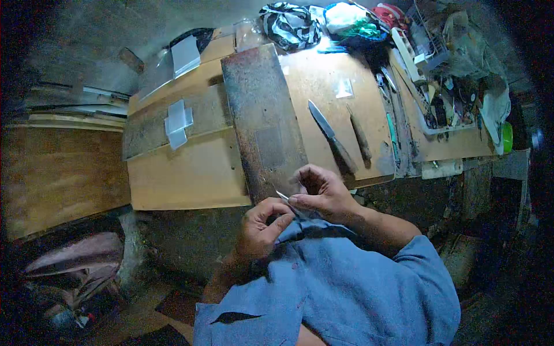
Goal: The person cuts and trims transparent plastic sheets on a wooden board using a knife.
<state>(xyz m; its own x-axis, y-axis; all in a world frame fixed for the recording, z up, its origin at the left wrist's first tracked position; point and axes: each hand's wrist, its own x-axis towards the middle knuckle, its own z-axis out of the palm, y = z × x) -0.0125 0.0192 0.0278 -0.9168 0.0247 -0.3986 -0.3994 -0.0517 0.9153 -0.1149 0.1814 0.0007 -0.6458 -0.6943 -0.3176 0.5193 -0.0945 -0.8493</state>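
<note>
My right hand (328,197) is closed near the front edge of the work surface, thumb and forefinger pinching a thin, pale, pointed sliver (282,196). Just below and left of it, my left hand (262,229) has its thumb and forefinger curled together; whatever may be between them is too small to make out. Both hands are close to my body, at the near end of a dark, worn board (262,98). Right of that board lies a knife (322,120), its blade pointing away from me. Beside the knife rests a slim brown tool (359,135) with a thin tip.
On the tan table (190,181), a taped pale patch (178,124) shows at left. A white tray (447,128) full of small tools stands at right, near a power strip (407,55). Bags (290,26) are heaped at the back. A wooden panel (66,179) stands far left.
</note>
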